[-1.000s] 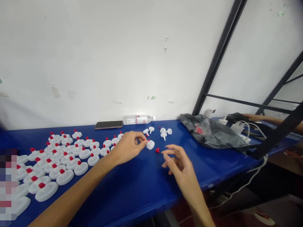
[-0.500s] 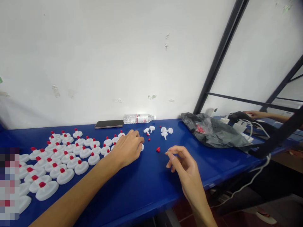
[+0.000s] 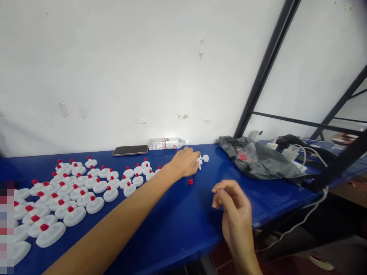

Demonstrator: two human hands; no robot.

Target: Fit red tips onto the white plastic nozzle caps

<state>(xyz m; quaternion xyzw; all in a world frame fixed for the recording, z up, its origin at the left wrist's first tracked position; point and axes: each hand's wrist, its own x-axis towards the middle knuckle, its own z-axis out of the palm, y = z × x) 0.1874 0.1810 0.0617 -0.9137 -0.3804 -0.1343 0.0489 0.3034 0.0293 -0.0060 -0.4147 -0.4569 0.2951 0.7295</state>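
Many white round caps with red tips (image 3: 74, 216) stand in rows on the left of the blue table (image 3: 172, 229). My left hand (image 3: 187, 162) reaches over the table to the loose white pieces (image 3: 205, 158), its fingers curled down beside them; what they hold, if anything, is hidden. A small heap of red pieces (image 3: 190, 181) lies in front of that hand. Over the table's front part, my right hand (image 3: 229, 198) is raised with thumb and forefinger pressed together; anything between the tips is too small to make out.
Near the wall lie a phone (image 3: 130, 150) and a clear bottle (image 3: 168, 143). A dark plastic bag (image 3: 258, 162) with a clear bag of red pieces (image 3: 243, 156) is at the right, by a black metal post (image 3: 265, 72), chargers and white cables (image 3: 304, 152).
My left hand has moved right, from the capped rows to the loose white pieces. My right hand has shifted slightly right and down. The other person's hand at the far right has moved and blurred.
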